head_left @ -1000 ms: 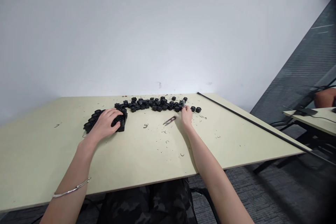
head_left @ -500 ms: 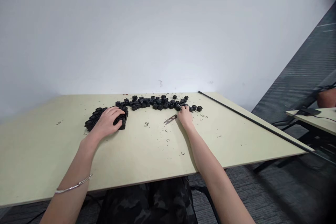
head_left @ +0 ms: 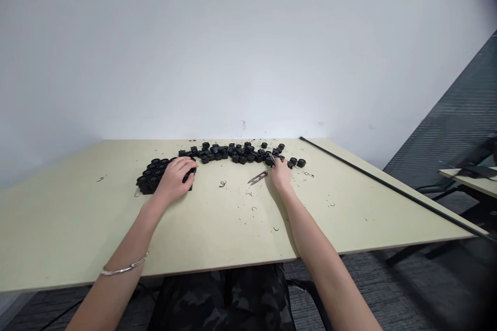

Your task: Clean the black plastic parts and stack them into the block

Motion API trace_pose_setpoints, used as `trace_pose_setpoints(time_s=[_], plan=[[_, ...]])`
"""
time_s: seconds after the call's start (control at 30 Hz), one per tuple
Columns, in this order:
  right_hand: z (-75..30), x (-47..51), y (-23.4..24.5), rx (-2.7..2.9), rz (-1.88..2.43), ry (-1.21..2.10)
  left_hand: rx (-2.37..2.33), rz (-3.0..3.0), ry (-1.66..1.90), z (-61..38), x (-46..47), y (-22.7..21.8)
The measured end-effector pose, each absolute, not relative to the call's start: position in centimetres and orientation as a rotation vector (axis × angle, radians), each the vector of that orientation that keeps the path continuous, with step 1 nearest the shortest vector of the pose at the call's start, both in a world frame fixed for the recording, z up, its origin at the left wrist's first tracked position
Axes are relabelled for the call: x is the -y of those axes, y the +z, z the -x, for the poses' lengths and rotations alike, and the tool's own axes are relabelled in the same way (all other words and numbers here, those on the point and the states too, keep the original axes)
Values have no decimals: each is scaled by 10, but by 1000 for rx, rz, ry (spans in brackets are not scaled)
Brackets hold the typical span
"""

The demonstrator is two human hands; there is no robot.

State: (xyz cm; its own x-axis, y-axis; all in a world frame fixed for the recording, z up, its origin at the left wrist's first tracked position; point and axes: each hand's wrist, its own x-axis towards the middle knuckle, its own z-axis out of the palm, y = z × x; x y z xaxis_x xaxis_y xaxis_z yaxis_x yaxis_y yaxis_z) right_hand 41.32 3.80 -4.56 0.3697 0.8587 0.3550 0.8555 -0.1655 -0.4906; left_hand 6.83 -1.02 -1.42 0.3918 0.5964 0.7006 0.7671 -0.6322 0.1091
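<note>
Slim tool: it slants up and away from the right hand [head_left: 281, 173]; the slim tool [head_left: 272, 159] has its far end directed leftward, toward the black parts.
Right fingers: curled and pinching the slim tool; whether they also grip a part is too small to tell.
Loose black parts: the loose black parts [head_left: 248, 157] lie in a long, uneven row running left to right beyond both hands; the right hand is at its right-hand stretch, nearer than the left to most of that end.
Black block: close-set round-topped pieces form the black block [head_left: 153, 173], left of the row.
Left hand: the left hand [head_left: 175, 178] lies over the block's right end, thumb apart from the fingers; I cannot tell whether it grips or just rests.
Snips: the snips [head_left: 258, 178] lie just left of the right hand, blades angled toward the near left.
Trimmings: curled black trimmings [head_left: 222, 184] are scattered between the hands.
Rod: a black rod [head_left: 388, 184] runs along the table's right side.
Table: the pale table [head_left: 217, 238] meets the wall [head_left: 248, 51] behind the row.
</note>
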Motion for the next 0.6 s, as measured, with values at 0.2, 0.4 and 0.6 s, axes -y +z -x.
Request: trace_pose_setpoints(time_s=[0.2,0.4,0.6], plan=[[-363,-20,-23,1369,1189,1032,1487,2641,-1431,-131,11,-22],[-317,4,-32,1354,854,1533,1654,2714,-1856,-170,10,-36],[-313,4,-40,1394,983,1352,2051,2613,-2525,-160,10,-39]])
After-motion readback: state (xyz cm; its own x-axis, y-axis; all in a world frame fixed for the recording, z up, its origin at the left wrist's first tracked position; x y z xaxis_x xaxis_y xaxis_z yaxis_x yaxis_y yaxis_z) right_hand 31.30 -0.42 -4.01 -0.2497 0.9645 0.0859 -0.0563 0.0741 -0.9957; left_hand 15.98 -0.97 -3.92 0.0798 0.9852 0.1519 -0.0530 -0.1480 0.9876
